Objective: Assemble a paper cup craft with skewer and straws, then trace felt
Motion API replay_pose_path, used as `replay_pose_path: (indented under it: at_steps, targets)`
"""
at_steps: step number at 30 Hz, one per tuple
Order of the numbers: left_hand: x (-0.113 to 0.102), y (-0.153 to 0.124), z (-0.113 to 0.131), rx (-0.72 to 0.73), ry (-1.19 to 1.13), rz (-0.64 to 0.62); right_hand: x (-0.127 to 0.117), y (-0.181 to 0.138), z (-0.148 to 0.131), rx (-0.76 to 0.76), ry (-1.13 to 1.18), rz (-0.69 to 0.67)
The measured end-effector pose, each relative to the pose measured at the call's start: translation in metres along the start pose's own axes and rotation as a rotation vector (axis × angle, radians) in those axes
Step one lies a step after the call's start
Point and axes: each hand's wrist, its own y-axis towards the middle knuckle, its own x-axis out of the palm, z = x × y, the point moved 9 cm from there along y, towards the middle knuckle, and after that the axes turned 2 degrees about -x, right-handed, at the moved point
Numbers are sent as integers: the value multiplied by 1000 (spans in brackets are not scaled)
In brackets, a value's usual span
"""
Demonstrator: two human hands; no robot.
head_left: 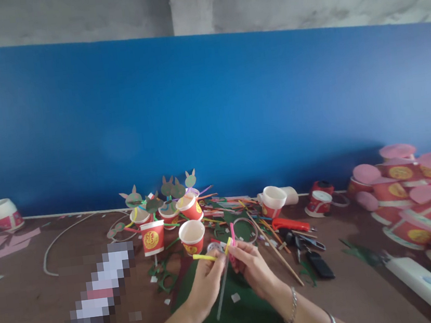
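Note:
Close together above a dark green sheet (pixel 202 310), my two hands work with bendy drinking straws. My left hand (pixel 208 280) is closed on a yellow straw (pixel 203 257) that sticks out to the left. Its other end shows between my hands. The fingers of my right hand (pixel 252 269) are pinched round a pink straw (pixel 232 231) pointing up. A translucent strip (pixel 223 294) hangs down from between my fingers; I cannot tell which hand holds it. Just behind stand a red and white paper cup (pixel 192 232) and another, upside-down cup (pixel 153 238).
Cups with paper rabbit heads (pixel 133 199) stand at the back left. Loose straws and sticks (pixel 276 251), a red utility knife (pixel 292 224) and keys lie right. Far right are stacked cups with pink discs (pixel 396 191) and a power strip (pixel 427 282). A blurred-out device (pixel 103 285) lies left.

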Motion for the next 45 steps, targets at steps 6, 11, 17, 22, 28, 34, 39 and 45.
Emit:
replay_pose_path:
  at_steps: [6,11,17,22,28,34,39,45]
  targets:
    - [0,-1,-4,-31,-32,16,0,0,4,33,84,15]
    - [2,0,-10,-56,-15,-58,2,-1,1,19,53,-14]
    - [-8,0,-10,11,-20,44,5,-4,6,68,113,-9]
    - [-9,0,-12,10,-85,67,6,-3,8,80,166,-16]
    - [-2,1,-7,-52,-182,-3,-8,2,3,56,234,86]
    - [-19,3,-7,-63,-166,158,-10,4,0,-2,70,36]
    - [-19,5,-7,-55,-164,122,-2,1,-5,-68,-119,-44]
    - [-17,8,-9,-99,-88,71,5,-1,-14,-100,-255,-89]
